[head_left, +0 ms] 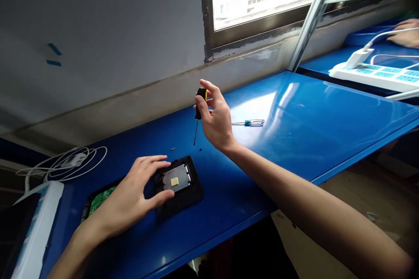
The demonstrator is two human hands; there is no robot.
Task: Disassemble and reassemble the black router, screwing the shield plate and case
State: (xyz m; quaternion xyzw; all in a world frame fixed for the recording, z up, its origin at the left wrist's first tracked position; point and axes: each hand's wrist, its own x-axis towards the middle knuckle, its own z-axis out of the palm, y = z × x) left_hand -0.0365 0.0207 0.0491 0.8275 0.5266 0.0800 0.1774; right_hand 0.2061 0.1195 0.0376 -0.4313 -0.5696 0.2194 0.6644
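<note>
My right hand [215, 118] is raised above the blue bench and grips a small screwdriver [199, 109] with a black and yellow handle, its thin shaft pointing down. My left hand [135, 194] rests on a black device [179, 183] lying flat on the bench, thumb and fingers spread around a metal plate [176, 178] with a small pale square on it. A green circuit board [100, 199] shows partly under my left wrist. A few tiny screws [173, 149] lie on the bench between the two hands.
A second screwdriver [250, 123] with a clear and blue handle lies to the right. A coiled white cable [63, 162] and a white power strip [34, 226] sit at left. Another power strip [376, 76] is at far right, near another person's hand [406, 35]. The bench edge [229, 231] runs close by.
</note>
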